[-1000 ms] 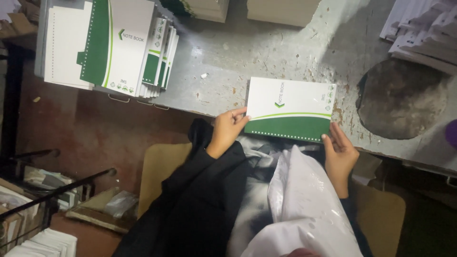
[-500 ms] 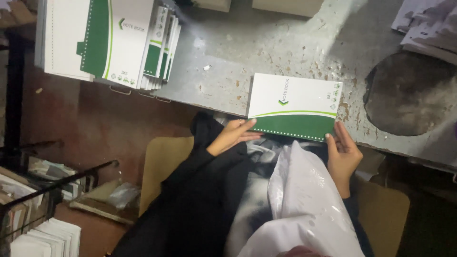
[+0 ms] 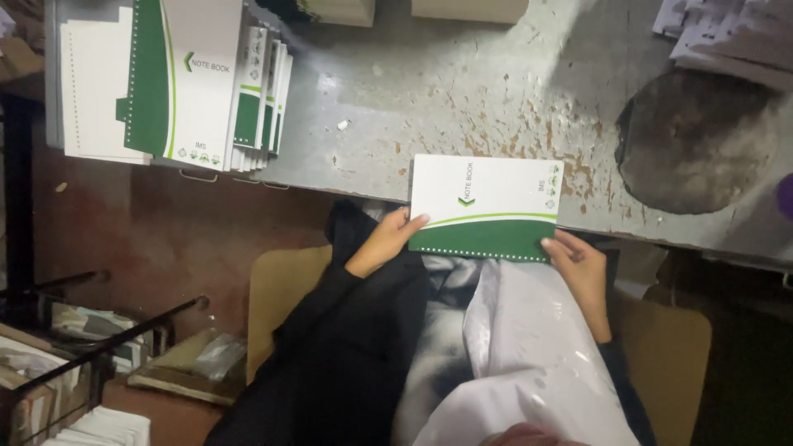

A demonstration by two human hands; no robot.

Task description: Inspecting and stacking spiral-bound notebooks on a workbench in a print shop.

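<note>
Fingers of left hand point(image 3: 387, 241) and right hand point(image 3: 578, 263) pinch near corners of green-white notebook point(image 3: 486, 206); best keep grip even, cover flat on table point(image 3: 429, 91)

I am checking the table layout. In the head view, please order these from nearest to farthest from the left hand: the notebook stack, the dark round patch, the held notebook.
1. Held notebook: touching the left hand, at the table edge.
2. Notebook stack: far side, upper left.
3. Dark round patch: upper right, beyond the right hand.

Notebook-binding workshop, stacked notebooks point(image 3: 178, 83), worn rusty metal table point(image 3: 429, 91)
</note>
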